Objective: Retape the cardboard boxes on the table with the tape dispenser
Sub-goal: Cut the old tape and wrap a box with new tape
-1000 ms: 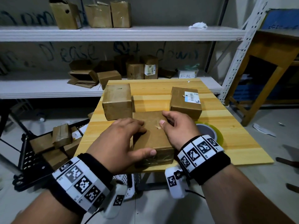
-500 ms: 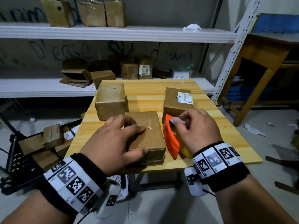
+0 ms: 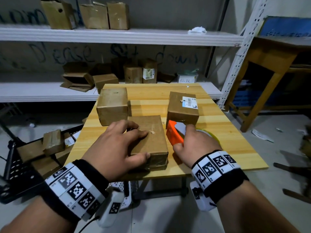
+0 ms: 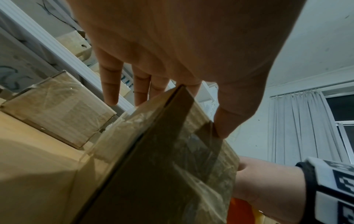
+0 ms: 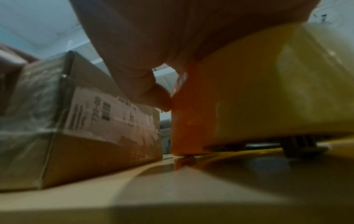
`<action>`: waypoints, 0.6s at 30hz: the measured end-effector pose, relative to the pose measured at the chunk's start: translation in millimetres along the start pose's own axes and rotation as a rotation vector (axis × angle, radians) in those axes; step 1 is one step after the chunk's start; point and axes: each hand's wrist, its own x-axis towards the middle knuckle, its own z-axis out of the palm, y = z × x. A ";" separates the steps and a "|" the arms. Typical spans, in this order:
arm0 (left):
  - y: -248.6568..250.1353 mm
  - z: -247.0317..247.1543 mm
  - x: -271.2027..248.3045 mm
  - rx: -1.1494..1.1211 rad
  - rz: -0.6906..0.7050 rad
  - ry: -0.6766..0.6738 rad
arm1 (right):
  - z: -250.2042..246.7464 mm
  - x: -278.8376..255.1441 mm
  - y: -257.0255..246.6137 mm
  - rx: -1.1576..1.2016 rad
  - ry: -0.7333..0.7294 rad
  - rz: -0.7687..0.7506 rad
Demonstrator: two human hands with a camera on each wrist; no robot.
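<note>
Three taped cardboard boxes stand on the wooden table [image 3: 223,132]. My left hand [image 3: 121,142] lies on the near box [image 3: 153,145], fingers spread flat on its top and thumb against its near edge; the left wrist view shows those straight fingers [image 4: 111,84] over the box [image 4: 162,166]. To its right, my right hand [image 3: 195,143] grips the orange tape dispenser [image 3: 174,135], which holds a yellowish tape roll [image 5: 287,91] and touches the table. The dispenser [image 5: 201,115] stands between the near box and the labelled box [image 3: 183,106]. A plain box [image 3: 112,105] sits at the back left.
White metal shelves [image 3: 117,36] with several more cardboard boxes run behind the table. A black cart [image 3: 21,165] with boxes stands at the left on the floor. A wooden table [image 3: 269,61] stands at the right. Bare tabletop shows at the right and back.
My right hand left the near box, moved right and took hold of the orange tape dispenser, tipping it up beside the box. My left hand stayed on the box.
</note>
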 end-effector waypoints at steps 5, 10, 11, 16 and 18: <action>0.6 -1.5 -0.5 -0.005 -0.007 -0.005 | 8.1 -0.1 -0.5 -0.040 0.058 -0.017; 2.2 -3.4 -0.2 -0.015 -0.019 -0.018 | -3.4 1.5 18.7 0.128 0.141 -0.042; 2.9 -3.8 -0.2 -0.017 -0.020 -0.019 | -9.3 1.5 22.5 0.242 0.154 -0.031; 0.9 -3.1 0.4 -0.043 -0.016 -0.012 | -42.4 -6.8 29.4 0.966 0.233 -0.066; -1.1 -2.1 1.0 -0.056 -0.008 0.000 | -50.8 -11.7 26.5 1.212 0.176 -0.097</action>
